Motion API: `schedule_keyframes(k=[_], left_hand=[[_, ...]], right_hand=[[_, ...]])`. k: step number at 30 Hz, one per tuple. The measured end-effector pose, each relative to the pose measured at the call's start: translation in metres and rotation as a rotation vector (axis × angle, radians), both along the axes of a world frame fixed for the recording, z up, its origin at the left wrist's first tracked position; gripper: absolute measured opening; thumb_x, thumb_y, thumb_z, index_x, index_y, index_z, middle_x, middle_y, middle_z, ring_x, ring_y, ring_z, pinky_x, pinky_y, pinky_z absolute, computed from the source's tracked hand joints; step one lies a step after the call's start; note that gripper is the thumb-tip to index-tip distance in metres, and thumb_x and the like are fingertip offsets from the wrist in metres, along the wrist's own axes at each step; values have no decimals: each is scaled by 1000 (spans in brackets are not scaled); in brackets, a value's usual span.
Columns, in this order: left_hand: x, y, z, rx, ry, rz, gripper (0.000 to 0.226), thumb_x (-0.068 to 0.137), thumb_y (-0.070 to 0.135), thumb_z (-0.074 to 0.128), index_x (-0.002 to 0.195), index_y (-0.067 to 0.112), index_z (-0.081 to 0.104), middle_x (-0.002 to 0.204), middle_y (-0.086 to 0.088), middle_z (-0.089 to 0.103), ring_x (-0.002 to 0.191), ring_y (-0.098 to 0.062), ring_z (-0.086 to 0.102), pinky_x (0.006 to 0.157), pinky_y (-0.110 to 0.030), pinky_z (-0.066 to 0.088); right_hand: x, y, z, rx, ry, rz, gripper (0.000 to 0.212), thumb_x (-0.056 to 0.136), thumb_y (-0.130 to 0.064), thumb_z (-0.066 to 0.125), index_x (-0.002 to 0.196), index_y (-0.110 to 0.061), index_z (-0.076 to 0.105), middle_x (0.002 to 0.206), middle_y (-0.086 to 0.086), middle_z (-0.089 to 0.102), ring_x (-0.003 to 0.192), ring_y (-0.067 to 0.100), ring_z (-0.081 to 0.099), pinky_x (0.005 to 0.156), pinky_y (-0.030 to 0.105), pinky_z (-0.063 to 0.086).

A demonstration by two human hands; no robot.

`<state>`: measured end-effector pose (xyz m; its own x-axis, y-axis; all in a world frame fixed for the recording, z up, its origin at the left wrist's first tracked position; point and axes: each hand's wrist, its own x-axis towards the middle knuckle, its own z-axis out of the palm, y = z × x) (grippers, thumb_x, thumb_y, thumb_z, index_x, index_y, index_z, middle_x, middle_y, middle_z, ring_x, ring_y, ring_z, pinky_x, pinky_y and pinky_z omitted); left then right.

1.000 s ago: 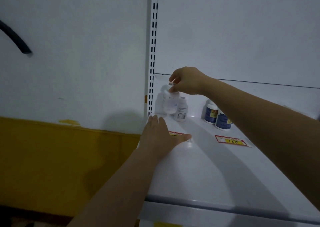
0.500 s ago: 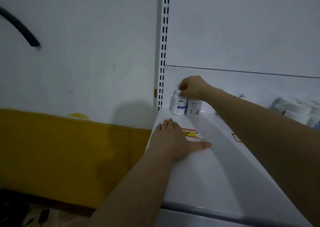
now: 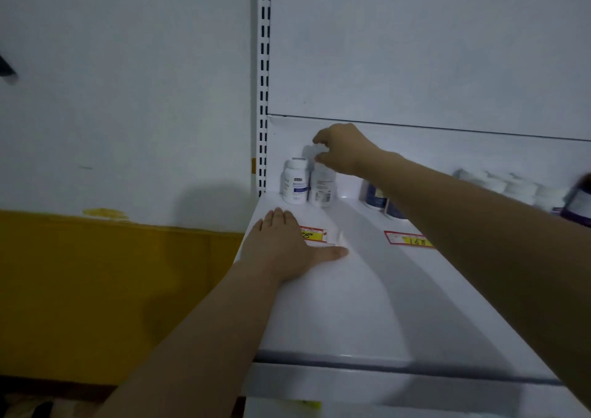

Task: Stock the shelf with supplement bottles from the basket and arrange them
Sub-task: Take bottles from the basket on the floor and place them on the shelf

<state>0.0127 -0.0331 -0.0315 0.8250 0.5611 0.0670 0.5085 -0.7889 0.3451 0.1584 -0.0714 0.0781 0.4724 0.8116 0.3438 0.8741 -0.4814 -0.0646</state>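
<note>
The white shelf filled the right part of the view, and the left hand lay flat on its left end, fingers straight and together, thumb held out to the side, covering one end of a red-and-yellow price tag. The right hand was at the back corner with curled fingers over the top of the second supplement bottle; if they really pinched its cap, I cannot tell. This bottle stood upright, touching the first supplement bottle beside the slotted upright.
</note>
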Motion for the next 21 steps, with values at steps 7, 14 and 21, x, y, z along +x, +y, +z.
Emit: schedule_keyframes(k=[7,14,21], left_hand=[[3,-10,7,162,-111,-62,133,53,93,38,150,7,7,158,-8,11,145,-21,11,119,-38,14],[29,-88,40,69,-35,-201,114,68,78,51,149,8,12,156,-7,16,143,-18,17,114,-32,18],[83,-127,24,-30,-149,-88,109,57,83,57,139,18,29,133,-4,43,120,-17,43,97,-31,37]], right_hand=[[19,-92,23,4,-51,-79,44,94,-24,55,135,-9,51,135,9,53,124,23,48,101,27,37],[51,-156,23,-20,-12,-150,43,93,-27,55,133,-10,53,134,8,54,123,23,48,98,26,38],[75,-164,-3,-19,113,-118,45,98,-32,48,136,-7,46,134,12,52,122,25,48,95,28,40]])
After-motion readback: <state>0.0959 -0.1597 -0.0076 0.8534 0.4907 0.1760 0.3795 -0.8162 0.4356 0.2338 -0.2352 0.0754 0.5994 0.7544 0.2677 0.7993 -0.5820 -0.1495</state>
